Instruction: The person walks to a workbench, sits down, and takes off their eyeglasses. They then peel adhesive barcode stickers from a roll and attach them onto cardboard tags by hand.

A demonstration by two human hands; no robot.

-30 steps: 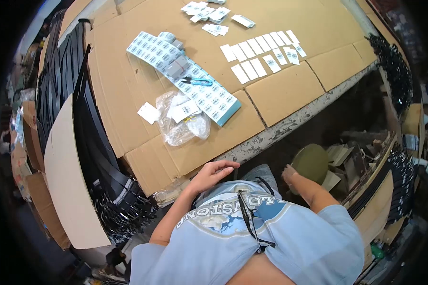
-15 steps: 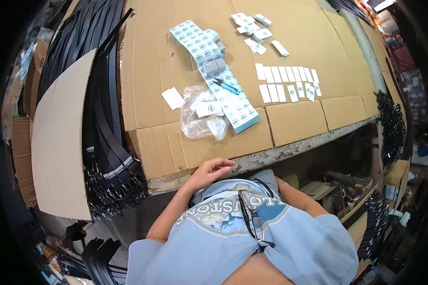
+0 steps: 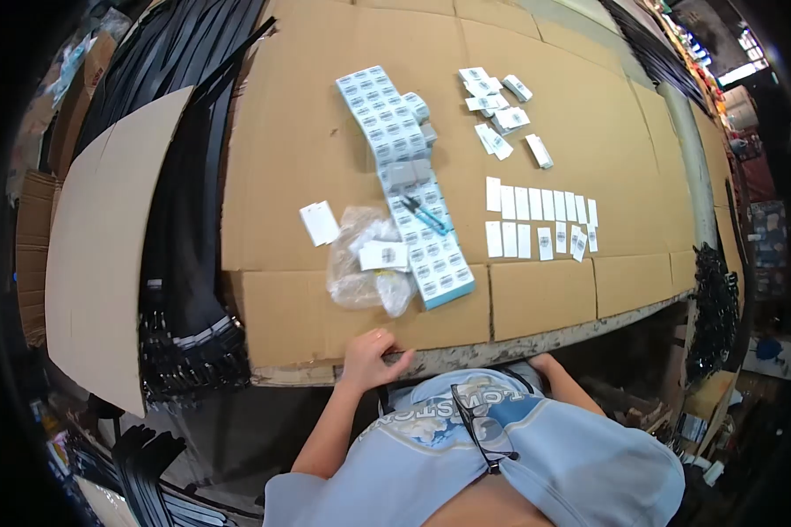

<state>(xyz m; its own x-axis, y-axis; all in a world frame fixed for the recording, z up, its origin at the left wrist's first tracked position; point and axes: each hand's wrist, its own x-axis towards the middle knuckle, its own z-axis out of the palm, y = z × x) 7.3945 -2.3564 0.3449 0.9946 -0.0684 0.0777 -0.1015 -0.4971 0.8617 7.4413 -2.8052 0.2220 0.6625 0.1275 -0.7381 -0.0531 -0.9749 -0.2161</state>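
Left hand (image 3: 373,358) shifted, seemingly half-curled; label strip (image 3: 380,119) diagonal.

The table (image 3: 536,350) is supporting a flat cardboard covering (image 3: 281,149), with its mottled grey near edge remaining exposed. On this covering, a strip of printed labels (image 3: 380,114) is lying beside a crumpled clear plastic bag (image 3: 344,285), and two overlapping white tags (image 3: 316,225) are resting left of the bag. Right of the strip, small cards (image 3: 534,204) are forming two rows, and loose card piles (image 3: 477,88) are lying beyond them.
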